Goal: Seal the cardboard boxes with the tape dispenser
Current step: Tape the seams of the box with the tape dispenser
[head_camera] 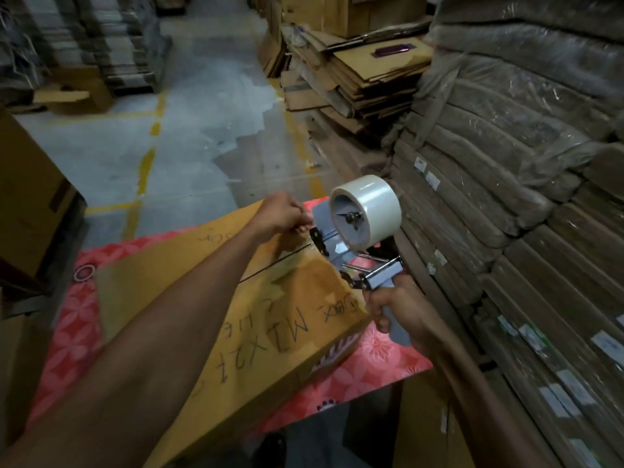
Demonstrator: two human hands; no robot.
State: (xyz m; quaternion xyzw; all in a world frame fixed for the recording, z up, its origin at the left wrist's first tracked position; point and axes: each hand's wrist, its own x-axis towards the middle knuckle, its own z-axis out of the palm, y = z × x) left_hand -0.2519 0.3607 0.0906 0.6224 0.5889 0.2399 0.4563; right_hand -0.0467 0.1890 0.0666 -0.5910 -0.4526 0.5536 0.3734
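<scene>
Closest to the camera, the person's left arm reaches out across the top of a brown box (297,319). The box lies flat on a desk (374,356) with a red flower cloth. It has black writing on top, and its two flaps are folded down, with a thin dark gap between them.

The right hand (401,312) is just past the box's right edge. Its fingers (383,322) are wrapped tight round the grey handle of the dispenser (344,251). The dispenser is held up at that edge, right where the gap ends. A fat roll of clear tape (371,204) sits on it, tipped toward the left.

A bit farther out, the left hand (282,214) is at the front end of the dispenser. Its fingers (304,224) are curled together and pinch there, by the black front plate. One cannot tell if clear tape is between them.

On the right, tall stacks (506,231) of flat cardboard stand wrapped in plastic, close to the desk. On the left stands a big brown carton (30,197).

Beyond the desk lies the grey floor (185,146) with worn yellow lines (145,170). Farther back on the right is a messy pile (354,82) of flat cardboard, and a small purple thing (393,50) lies on top of it. Far back on the left, more stacks can be seen, but they are blurry
</scene>
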